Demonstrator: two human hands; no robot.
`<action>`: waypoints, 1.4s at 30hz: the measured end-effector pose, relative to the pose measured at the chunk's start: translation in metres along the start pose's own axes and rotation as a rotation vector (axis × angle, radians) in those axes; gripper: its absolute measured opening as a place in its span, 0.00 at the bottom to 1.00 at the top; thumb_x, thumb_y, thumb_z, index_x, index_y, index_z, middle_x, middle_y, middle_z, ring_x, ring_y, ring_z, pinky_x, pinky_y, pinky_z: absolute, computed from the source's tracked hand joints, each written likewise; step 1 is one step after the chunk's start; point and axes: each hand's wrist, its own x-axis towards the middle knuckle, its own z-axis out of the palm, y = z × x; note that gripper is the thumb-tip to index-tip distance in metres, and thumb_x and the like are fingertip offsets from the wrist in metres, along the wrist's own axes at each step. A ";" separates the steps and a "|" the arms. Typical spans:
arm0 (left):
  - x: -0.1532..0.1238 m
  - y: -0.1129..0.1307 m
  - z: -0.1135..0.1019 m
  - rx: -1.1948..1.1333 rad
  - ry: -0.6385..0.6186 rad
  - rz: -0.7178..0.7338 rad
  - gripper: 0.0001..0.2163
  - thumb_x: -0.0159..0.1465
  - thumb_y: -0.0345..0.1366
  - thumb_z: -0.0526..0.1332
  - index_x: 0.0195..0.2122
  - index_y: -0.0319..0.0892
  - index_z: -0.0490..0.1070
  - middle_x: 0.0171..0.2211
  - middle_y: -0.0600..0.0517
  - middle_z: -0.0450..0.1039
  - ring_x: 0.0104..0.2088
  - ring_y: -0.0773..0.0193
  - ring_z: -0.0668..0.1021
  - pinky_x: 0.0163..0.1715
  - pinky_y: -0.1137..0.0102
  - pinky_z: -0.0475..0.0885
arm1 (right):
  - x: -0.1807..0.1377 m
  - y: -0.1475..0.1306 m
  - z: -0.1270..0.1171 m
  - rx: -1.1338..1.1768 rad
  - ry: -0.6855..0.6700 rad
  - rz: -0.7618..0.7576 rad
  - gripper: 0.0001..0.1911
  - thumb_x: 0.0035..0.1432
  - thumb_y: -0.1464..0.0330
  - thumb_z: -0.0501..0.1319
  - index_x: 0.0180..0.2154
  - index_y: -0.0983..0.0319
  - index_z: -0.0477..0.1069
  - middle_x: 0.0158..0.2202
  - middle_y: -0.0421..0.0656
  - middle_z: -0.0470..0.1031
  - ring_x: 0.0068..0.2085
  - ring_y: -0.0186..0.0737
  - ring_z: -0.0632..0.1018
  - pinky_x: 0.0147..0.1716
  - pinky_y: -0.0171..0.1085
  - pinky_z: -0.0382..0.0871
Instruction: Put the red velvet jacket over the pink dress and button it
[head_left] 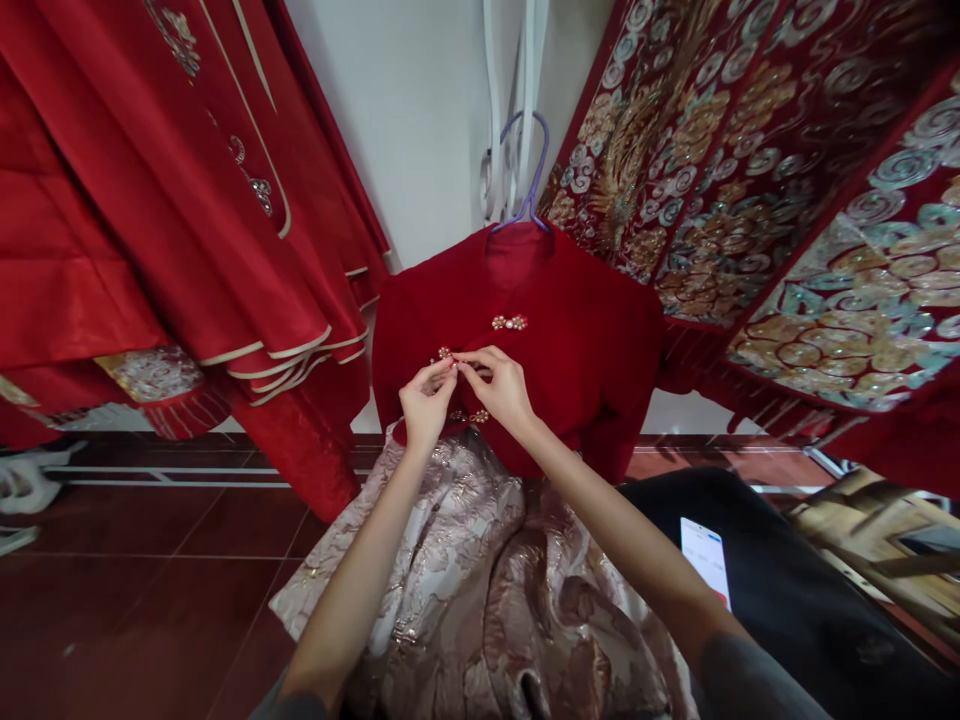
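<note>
A dark red long-sleeved jacket point(570, 370) hangs in front of me on a purple hanger point(536, 165). Down its front run ornate clasps with pearls and gold-coloured flowers. The top clasp point(510, 322) joins the two front edges. At the middle clasp point(444, 353), my left hand point(427, 400) pinches with thumb and forefinger. My right hand point(499, 385) pinches at the same spot, its fingertips touching those of the left. The fingers partly hide this clasp. Just below my hands is the lowest clasp point(478, 416). A shiny pink-beige brocade skirt point(465, 500) lies beneath the jacket.
Red garments point(225, 200) hang at the left, and heavily embroidered red garments point(697, 180) at the right. A phone point(705, 560) with a lit screen rests on a black surface point(795, 600). White shoes point(30, 485) stand on the red tiled floor point(150, 600).
</note>
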 end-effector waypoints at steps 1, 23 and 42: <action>0.001 0.000 -0.001 0.004 -0.010 -0.003 0.14 0.53 0.37 0.69 0.40 0.37 0.78 0.39 0.45 0.80 0.39 0.61 0.81 0.46 0.64 0.76 | 0.000 -0.001 0.000 -0.001 0.008 0.002 0.12 0.61 0.68 0.59 0.44 0.59 0.78 0.39 0.43 0.75 0.37 0.33 0.78 0.38 0.32 0.78; -0.082 -0.041 -0.024 0.232 -0.065 -0.169 0.07 0.61 0.34 0.59 0.41 0.41 0.68 0.42 0.46 0.74 0.40 0.63 0.78 0.46 0.63 0.74 | -0.085 0.022 -0.031 -0.078 -0.126 0.296 0.12 0.59 0.68 0.58 0.45 0.62 0.71 0.42 0.48 0.76 0.41 0.39 0.79 0.37 0.37 0.78; -0.090 -0.045 -0.010 0.290 -0.157 -0.206 0.15 0.60 0.30 0.59 0.49 0.43 0.74 0.47 0.46 0.77 0.40 0.61 0.80 0.45 0.63 0.75 | -0.093 0.028 -0.025 0.021 -0.068 0.323 0.10 0.57 0.66 0.63 0.41 0.61 0.76 0.35 0.44 0.76 0.34 0.35 0.79 0.38 0.36 0.78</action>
